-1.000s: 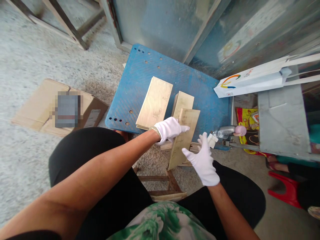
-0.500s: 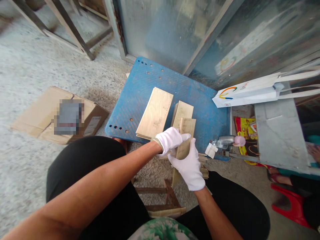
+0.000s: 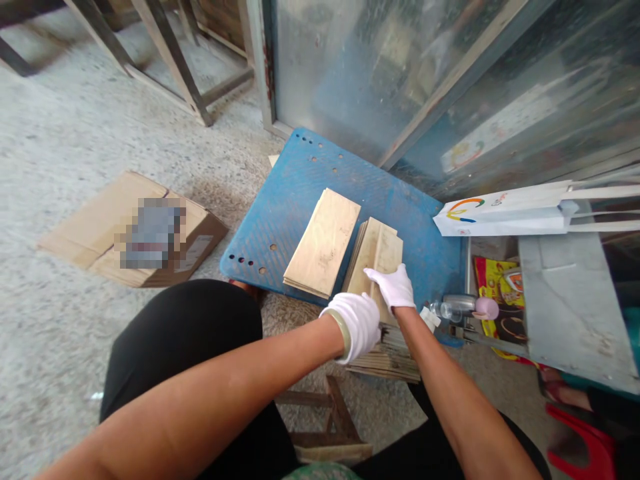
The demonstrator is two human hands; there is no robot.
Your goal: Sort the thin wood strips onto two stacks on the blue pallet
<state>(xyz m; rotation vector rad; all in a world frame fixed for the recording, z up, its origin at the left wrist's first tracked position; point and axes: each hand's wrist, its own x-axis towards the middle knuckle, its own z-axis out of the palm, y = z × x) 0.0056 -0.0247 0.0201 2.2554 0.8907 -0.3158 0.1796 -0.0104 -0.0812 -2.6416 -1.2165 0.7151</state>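
Note:
A thin pale wooden board (image 3: 389,250) lies tilted across the stack of similar wooden boards (image 3: 367,247). My right hand (image 3: 395,288), in a white glove, grips its right edge, thumb on the upper face. My left hand (image 3: 356,323), gloved too, is curled closed at the board's near end; its fingertips are mostly hidden. To the left sits a neat pile of wider pale boards (image 3: 323,243). Below my hands, more stacked boards (image 3: 385,365) show beyond the table's near edge.
The blue plastic tabletop (image 3: 273,207) carries the piles. At its right are a white paper bag (image 3: 505,212), a clear bottle with pink cap (image 3: 463,307) and a crumpled tissue (image 3: 430,319). A cardboard box (image 3: 110,233) lies on the floor at left. Glazed metal panels (image 3: 350,80) stand behind.
The board has moved from close to my lap onto the stack farther forward. My right hand has moved up along its right side; my left hand has drawn back to the near end.

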